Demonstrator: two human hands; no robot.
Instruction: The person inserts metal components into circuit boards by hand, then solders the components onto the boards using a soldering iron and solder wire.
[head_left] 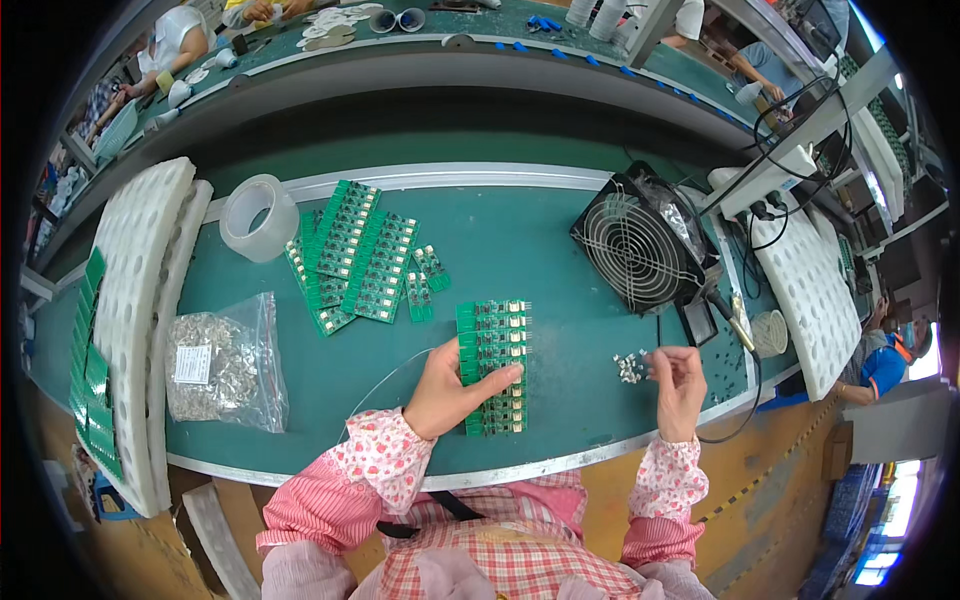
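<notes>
My left hand (448, 392) grips a green circuit board panel (493, 335) near the middle of the table, its thumb across the face. Rows of small white and dark parts cover the panel, and thin pins stick out along its right edge. To the right, my right hand (679, 385) has thumb and forefinger pinched together beside a small pile of white connectors (629, 367). Whatever is between those fingertips is too small to make out. More circuit board panels (382, 268) lie overlapped at the far left of the held one, with small cut pieces beside them.
A clear tape roll (259, 218) and a plastic bag of small metal parts (222, 365) lie at left. White foam trays (130, 330) stand at the left edge. A black fan (640, 245) and a soldering iron (731, 320) with its cable are at right. People work beyond.
</notes>
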